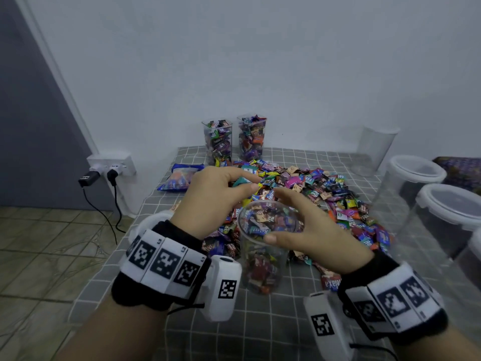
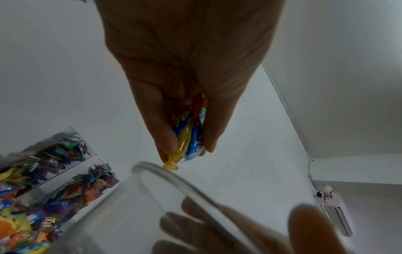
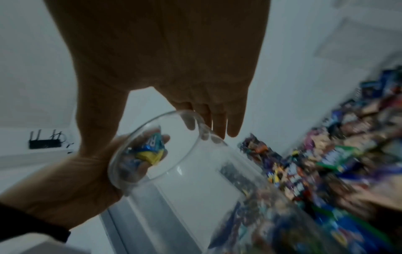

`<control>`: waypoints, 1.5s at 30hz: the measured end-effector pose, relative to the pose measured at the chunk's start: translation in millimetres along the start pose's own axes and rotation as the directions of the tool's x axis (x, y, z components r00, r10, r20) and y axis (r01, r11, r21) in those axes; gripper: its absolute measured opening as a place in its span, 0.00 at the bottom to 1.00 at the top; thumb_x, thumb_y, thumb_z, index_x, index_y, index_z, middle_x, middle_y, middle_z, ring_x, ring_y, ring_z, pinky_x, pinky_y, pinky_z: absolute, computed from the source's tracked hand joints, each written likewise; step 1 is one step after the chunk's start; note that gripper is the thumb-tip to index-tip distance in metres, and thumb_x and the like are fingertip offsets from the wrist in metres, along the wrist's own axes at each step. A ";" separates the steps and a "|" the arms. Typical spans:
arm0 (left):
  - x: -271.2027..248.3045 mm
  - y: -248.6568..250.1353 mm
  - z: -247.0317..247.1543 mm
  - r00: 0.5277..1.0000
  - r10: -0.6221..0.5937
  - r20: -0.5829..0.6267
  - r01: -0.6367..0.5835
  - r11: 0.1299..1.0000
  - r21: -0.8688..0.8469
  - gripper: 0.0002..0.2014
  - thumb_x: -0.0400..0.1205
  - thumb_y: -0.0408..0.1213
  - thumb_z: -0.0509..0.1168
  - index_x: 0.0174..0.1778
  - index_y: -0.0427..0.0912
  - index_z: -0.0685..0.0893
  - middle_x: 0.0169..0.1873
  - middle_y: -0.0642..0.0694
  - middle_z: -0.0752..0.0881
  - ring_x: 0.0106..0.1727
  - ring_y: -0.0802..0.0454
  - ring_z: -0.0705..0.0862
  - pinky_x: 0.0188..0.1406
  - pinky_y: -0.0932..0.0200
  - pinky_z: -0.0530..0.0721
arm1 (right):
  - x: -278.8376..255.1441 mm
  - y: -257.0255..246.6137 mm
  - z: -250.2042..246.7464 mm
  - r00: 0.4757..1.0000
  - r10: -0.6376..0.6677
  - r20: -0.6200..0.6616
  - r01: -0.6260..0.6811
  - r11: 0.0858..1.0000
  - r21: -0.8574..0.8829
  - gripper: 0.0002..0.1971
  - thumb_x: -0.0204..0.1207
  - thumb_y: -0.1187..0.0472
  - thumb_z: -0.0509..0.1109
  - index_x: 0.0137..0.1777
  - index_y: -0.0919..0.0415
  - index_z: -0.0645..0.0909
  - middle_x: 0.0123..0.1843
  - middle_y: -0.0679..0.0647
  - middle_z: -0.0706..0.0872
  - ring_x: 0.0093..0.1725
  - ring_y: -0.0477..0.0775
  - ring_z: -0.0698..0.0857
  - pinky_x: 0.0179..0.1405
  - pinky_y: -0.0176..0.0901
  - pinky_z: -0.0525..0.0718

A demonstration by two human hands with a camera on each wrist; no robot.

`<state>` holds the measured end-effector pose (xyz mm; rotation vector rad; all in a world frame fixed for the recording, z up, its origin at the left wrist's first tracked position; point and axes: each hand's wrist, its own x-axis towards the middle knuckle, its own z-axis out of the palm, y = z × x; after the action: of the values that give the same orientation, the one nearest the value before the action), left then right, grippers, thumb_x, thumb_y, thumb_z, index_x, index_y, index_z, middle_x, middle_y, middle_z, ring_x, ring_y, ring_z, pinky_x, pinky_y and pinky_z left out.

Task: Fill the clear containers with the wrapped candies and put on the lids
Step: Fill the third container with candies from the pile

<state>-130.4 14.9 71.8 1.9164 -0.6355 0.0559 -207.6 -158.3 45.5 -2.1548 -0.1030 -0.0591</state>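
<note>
A clear container (image 1: 263, 259), partly filled with wrapped candies, stands tilted near the front of the checked table. My right hand (image 1: 276, 217) grips it at the rim, thumb on the near side and fingers round the far side. In the right wrist view the same container (image 3: 195, 171) sits below my right hand (image 3: 174, 137). My left hand (image 1: 253, 182) hovers just above and behind the rim, pinching a few yellow and blue wrapped candies (image 2: 189, 137). In the left wrist view my left hand (image 2: 188, 147) holds them right over the container's rim (image 2: 174, 175). A big pile of candies (image 1: 325, 194) lies behind.
Two candy-filled containers without lids (image 1: 218, 142) (image 1: 251, 138) stand at the back by the wall. An empty clear container (image 1: 374, 149) and containers with white-rimmed lids (image 1: 413, 183) (image 1: 453, 217) stand at the right. A blue candy bag (image 1: 179, 178) lies near the table's left edge.
</note>
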 end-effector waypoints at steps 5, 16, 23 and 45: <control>-3.5 2.8 10.2 0.996 0.012 0.090 -0.017 0.998 0.057 0.04 0.78 0.39 0.71 0.45 0.54 0.89 0.33 0.59 0.87 0.33 0.66 0.83 0.40 0.67 0.81 | 0.7 14.1 7.1 0.997 0.033 0.075 -0.045 0.986 0.163 0.50 0.57 0.50 0.79 0.80 0.53 0.59 0.68 0.35 0.72 0.63 0.20 0.71 0.57 0.16 0.72; -8.6 0.5 22.9 0.985 0.004 0.170 -0.029 0.989 0.144 0.09 0.77 0.36 0.72 0.52 0.49 0.90 0.57 0.53 0.86 0.58 0.64 0.82 0.50 0.85 0.72 | 5.1 27.2 10.2 0.999 -0.020 0.039 0.010 0.973 0.230 0.51 0.52 0.43 0.82 0.77 0.51 0.64 0.72 0.44 0.77 0.72 0.41 0.75 0.74 0.51 0.73; -12.0 -0.9 23.4 0.983 0.026 0.181 -0.046 0.993 0.109 0.09 0.77 0.39 0.71 0.52 0.54 0.90 0.66 0.55 0.82 0.66 0.68 0.78 0.66 0.71 0.72 | 5.0 29.0 12.7 1.000 -0.009 0.029 0.002 0.972 0.236 0.58 0.47 0.33 0.82 0.78 0.51 0.63 0.72 0.45 0.77 0.72 0.43 0.76 0.72 0.55 0.74; 9.0 -43.7 1.6 0.982 -0.179 -0.057 0.178 0.984 -0.019 0.06 0.82 0.42 0.65 0.52 0.56 0.85 0.51 0.60 0.86 0.51 0.68 0.83 0.51 0.60 0.79 | 3.0 22.1 -2.3 0.991 0.114 0.074 -0.124 0.981 0.148 0.43 0.68 0.28 0.62 0.81 0.43 0.56 0.78 0.41 0.68 0.71 0.38 0.70 0.68 0.37 0.67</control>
<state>-103.2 22.6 37.2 1.9439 -0.4216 -0.0060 -202.5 -172.2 28.7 -2.0059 -0.0151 0.0862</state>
